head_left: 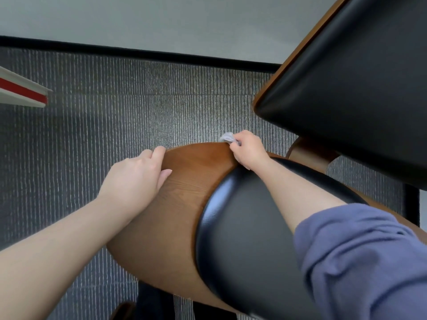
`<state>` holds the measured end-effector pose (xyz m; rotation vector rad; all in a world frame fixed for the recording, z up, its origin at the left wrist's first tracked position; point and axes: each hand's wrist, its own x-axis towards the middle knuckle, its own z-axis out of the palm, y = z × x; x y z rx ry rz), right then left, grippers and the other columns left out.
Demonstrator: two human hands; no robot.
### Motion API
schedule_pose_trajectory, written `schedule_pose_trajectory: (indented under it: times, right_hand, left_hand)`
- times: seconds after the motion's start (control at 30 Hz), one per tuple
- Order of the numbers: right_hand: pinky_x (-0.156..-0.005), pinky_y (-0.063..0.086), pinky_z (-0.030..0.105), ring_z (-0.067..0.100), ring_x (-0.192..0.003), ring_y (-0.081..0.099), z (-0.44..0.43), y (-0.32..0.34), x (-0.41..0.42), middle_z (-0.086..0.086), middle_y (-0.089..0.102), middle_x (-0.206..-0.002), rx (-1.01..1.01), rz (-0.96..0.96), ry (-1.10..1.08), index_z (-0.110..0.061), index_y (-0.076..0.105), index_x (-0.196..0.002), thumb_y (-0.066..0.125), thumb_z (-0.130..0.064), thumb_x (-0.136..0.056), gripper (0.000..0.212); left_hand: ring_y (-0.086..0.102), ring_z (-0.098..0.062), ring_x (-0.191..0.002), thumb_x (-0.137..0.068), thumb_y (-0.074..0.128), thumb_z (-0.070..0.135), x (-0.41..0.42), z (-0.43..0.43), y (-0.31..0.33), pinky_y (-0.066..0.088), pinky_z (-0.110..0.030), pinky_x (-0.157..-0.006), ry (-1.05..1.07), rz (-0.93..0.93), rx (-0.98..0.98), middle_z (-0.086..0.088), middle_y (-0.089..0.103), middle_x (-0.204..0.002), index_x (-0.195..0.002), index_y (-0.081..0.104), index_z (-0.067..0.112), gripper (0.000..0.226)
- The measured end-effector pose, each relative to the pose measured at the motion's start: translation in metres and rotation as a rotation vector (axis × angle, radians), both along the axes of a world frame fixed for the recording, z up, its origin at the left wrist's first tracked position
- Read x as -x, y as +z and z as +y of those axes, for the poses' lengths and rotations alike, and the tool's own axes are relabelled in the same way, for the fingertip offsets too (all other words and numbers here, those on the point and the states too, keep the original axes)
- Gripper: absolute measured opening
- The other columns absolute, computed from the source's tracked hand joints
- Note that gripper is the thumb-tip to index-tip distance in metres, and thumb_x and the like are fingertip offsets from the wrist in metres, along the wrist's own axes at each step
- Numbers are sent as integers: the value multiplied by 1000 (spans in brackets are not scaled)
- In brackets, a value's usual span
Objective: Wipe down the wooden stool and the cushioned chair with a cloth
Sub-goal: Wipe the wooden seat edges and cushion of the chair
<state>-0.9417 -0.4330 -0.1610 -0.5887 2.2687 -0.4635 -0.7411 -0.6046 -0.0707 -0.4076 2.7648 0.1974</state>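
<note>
While the wooden back edge of the cushioned chair (182, 204) is gripped by the left hand (136, 179), a white cloth (227, 136) is pinched at that edge by the right hand (249, 149); both hands' fingers are curled.

My right arm: sleeve (360, 257) muted blue-violet, soft matte fabric, pushed up, bunched in thick folds. Forward of sleeve, my forearm bare down to right hand (248, 150), bare too. Left of sleeve, my other forearm and left hand (136, 179) bare; thumbnail plain, rounded.
</note>
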Motion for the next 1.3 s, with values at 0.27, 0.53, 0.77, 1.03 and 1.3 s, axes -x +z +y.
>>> schedule_pose_trajectory:
  times: [0.27, 0.53, 0.77, 1.03, 1.3]
  right_hand:
    - [-80, 39, 33, 25, -87, 56, -28, 17, -29, 12, 59, -94, 80, 18, -62, 4, 62, -79, 51, -12, -90, 22]
    - [-81, 41, 32, 16, -86, 53, -45, 39, -54, 4, 56, -81, 180, 32, -46, -13, 53, -62, 50, -8, -90, 29]
    - [-77, 38, 24, 17, -88, 55, -63, 55, -78, 7, 60, -95, 281, 20, -40, -8, 55, -66, 53, -7, -90, 24]
    - [-72, 38, 21, 10, -78, 53, -76, 77, -107, 0, 59, -99, 423, -7, 20, -18, 60, -70, 57, -5, -87, 22]
    - [-78, 41, 26, 9, -80, 50, -83, 86, -111, 0, 58, -98, 374, -21, 108, -16, 60, -68, 55, -6, -87, 23]
  left_hand:
    - [66, -31, -74, -98, 41, 46, 4, 3, 7, 33, -32, -54, 50, -33, 10, -5, 62, -101, -120, 49, 13, 40]
    - [62, -34, -96, -100, 42, 39, 8, 1, 11, 44, -39, -70, 155, -67, -129, -6, 57, -119, -129, 45, 14, 39]
    - [57, -27, -111, -96, 50, 34, -20, -18, 18, 47, -46, -92, 358, -38, -470, -3, 54, -127, -136, 44, 22, 42]
    - [59, -20, -101, -93, 54, 44, -53, -16, 37, 49, -42, -86, 488, -31, -592, 5, 60, -111, -126, 49, 25, 39]
    - [57, -13, -96, -91, 58, 46, -83, -18, 43, 46, -34, -80, 563, -50, -639, 10, 58, -104, -132, 46, 26, 47]
